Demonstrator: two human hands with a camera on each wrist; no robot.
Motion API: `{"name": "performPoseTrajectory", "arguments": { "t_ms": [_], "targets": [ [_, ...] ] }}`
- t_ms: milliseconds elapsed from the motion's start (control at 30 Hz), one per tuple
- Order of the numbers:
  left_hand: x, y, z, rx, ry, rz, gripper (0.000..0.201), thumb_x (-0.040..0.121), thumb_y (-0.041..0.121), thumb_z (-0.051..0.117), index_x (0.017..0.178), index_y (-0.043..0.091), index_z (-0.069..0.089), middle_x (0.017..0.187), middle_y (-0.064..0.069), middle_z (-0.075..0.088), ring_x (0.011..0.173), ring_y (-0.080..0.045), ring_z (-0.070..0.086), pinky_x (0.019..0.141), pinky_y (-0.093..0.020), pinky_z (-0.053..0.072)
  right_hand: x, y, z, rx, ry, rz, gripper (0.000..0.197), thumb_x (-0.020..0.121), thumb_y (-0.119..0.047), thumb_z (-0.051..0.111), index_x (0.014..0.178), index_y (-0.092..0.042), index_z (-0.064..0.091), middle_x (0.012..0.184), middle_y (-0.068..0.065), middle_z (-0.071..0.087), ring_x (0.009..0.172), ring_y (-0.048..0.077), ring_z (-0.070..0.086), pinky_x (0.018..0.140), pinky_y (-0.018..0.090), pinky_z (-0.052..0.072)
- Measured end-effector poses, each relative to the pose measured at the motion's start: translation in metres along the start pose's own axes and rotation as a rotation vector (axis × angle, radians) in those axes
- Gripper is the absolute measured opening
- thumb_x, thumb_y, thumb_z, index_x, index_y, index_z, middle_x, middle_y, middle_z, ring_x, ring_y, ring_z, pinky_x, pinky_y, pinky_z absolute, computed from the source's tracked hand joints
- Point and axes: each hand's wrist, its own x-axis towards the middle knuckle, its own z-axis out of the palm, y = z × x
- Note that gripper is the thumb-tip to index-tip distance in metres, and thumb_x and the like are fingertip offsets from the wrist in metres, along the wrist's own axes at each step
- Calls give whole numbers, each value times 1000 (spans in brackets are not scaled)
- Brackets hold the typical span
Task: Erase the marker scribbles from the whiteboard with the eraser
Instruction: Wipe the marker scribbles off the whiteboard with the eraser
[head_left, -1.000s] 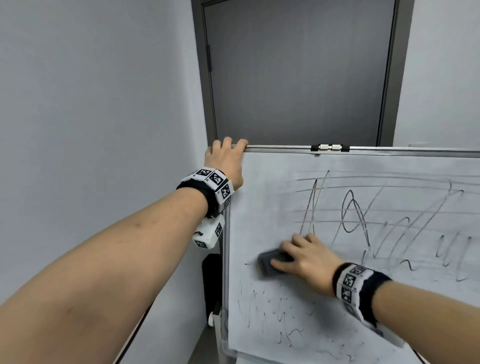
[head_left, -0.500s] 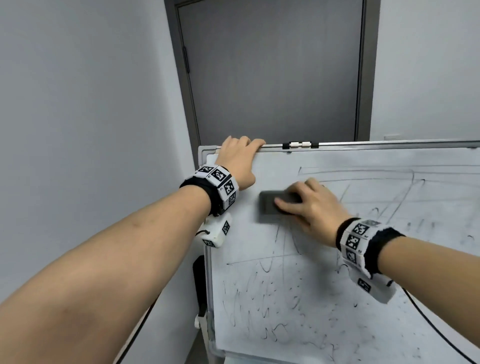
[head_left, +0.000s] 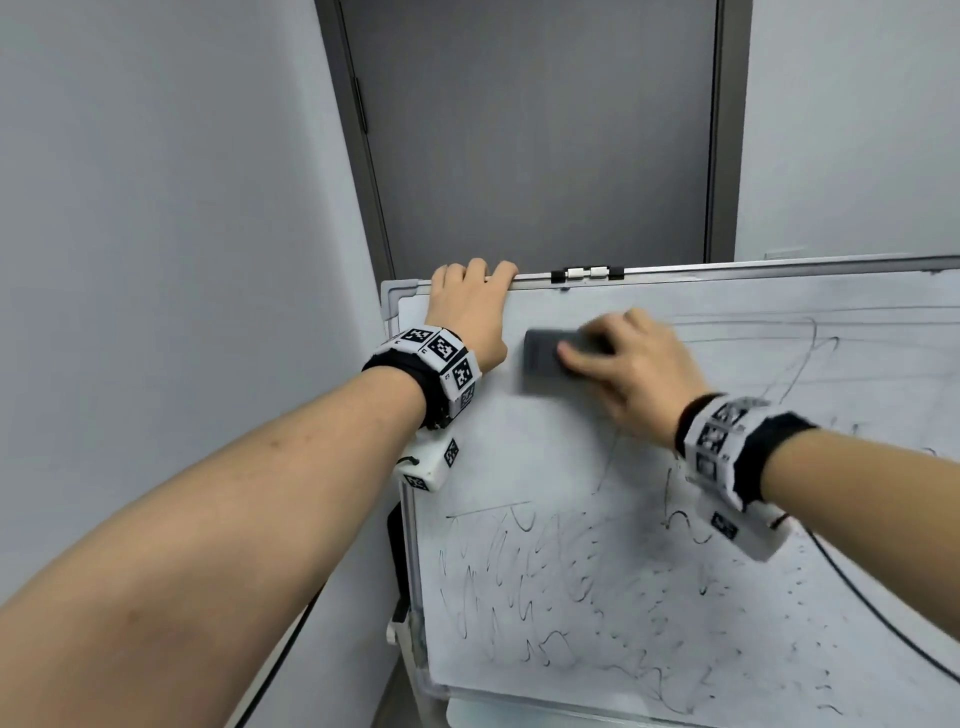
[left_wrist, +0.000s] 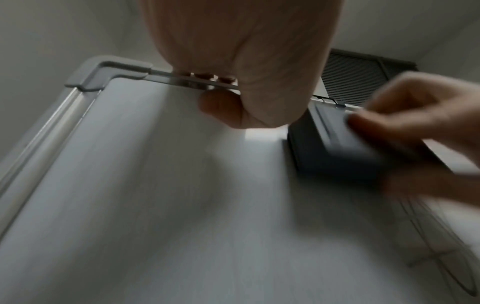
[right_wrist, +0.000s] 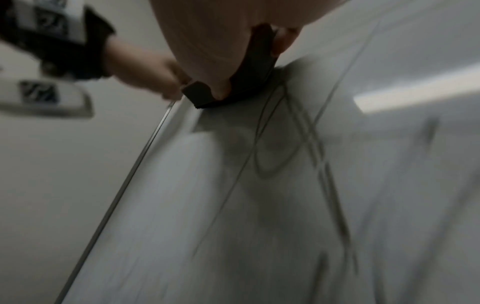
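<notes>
A whiteboard (head_left: 519, 457) stands tilted in front of me, with black marker scribbles (head_left: 571, 577) across its lower half and long lines (head_left: 810, 343) at the upper right. My right hand (head_left: 623, 364) grips a dark grey eraser (head_left: 545, 358) and presses it flat on the board near the top left. In the right wrist view the eraser (right_wrist: 249, 78) sits under my fingers against the board (right_wrist: 233, 205). My left hand (head_left: 467, 301) clasps the board's top edge, fingers curled over the frame (left_wrist: 124, 67); the eraser (left_wrist: 335, 150) lies just right of it.
A grey door (head_left: 535, 135) stands behind the board, with pale walls (head_left: 156, 208) to the left and right. A small black-and-white clip (head_left: 587, 273) sits on the top frame. A dark cable (head_left: 883, 623) runs down from my right wrist.
My right hand has swept the eraser from the board's middle up to the top left. Lines in that stretch are wiped away. The left hand keeps its hold on the top edge.
</notes>
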Motion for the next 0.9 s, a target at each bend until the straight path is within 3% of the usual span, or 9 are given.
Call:
{"name": "performPoseTrajectory", "arguments": {
  "t_ms": [133, 200, 367, 433, 533, 600, 700, 800, 900],
  "targets": [
    [1, -1, -5, -10, -16, 6, 76, 69, 7, 65, 139, 23, 40, 124, -8, 49, 116, -35, 46, 117, -44, 23, -69, -47, 30, -20, -250, -271, 48, 77, -15, 64, 120, -36, 60, 101, 4, 57, 85, 26, 49, 67, 38, 37],
    [2, 0, -7, -5, -29, 1, 77, 69, 6, 65, 140, 23, 39, 126, -9, 48, 120, -35, 46, 121, -47, 16, -67, -45, 26, -58, -297, -297, 49, 77, -16, 63, 121, -37, 59, 100, 4, 56, 85, 26, 48, 67, 38, 36],
    [0, 1, -4, -11, -31, 6, 79, 68, 5, 65, 140, 23, 39, 126, -8, 47, 120, -34, 45, 122, -47, 14, 13, -8, -10, -88, -49, 131, 45, 81, -29, 52, 125, -36, 59, 112, 6, 56, 93, 31, 48, 71, 39, 33],
    [0, -3, -2, -13, -25, 19, 79, 67, 4, 64, 140, 23, 39, 124, -8, 47, 117, -34, 45, 120, -45, 18, 19, -13, -6, -81, -5, 176, 46, 82, -33, 45, 125, -36, 59, 113, 5, 56, 93, 31, 48, 71, 38, 31],
    [0, -8, -3, -5, -26, 41, 80, 69, 3, 64, 143, 21, 39, 124, -9, 48, 115, -34, 46, 114, -41, 28, -22, -44, 26, -73, -106, -37, 49, 78, -21, 55, 124, -37, 58, 107, 5, 56, 89, 29, 48, 71, 39, 34],
    [1, -10, -7, -19, -46, 61, 80, 71, 3, 66, 144, 21, 38, 125, -9, 48, 115, -34, 47, 109, -38, 32, -61, -70, 47, -68, -235, -197, 50, 77, -17, 47, 121, -38, 58, 100, 4, 57, 85, 27, 48, 69, 39, 35],
    [2, -11, -9, -17, -79, 65, 82, 71, 6, 68, 146, 22, 37, 127, -9, 48, 115, -33, 47, 107, -37, 34, -69, -73, 50, -83, -275, -267, 51, 80, -16, 41, 124, -36, 58, 99, 3, 58, 83, 27, 48, 68, 40, 36],
    [0, -8, -13, -70, -93, 37, 80, 69, 19, 61, 146, 23, 39, 128, -10, 50, 117, -34, 48, 107, -39, 34, -13, -45, 25, -138, -139, -80, 53, 80, -17, 48, 129, -35, 55, 107, 5, 57, 88, 29, 47, 71, 40, 34],
    [7, -7, -18, -329, -79, -76, 79, 62, 32, 43, 140, 28, 54, 131, -11, 57, 122, -36, 49, 107, -37, 34, 34, -28, 3, -125, -16, 140, 53, 79, -26, 63, 130, -38, 55, 116, 5, 56, 92, 31, 46, 71, 40, 32]
  ]
}}
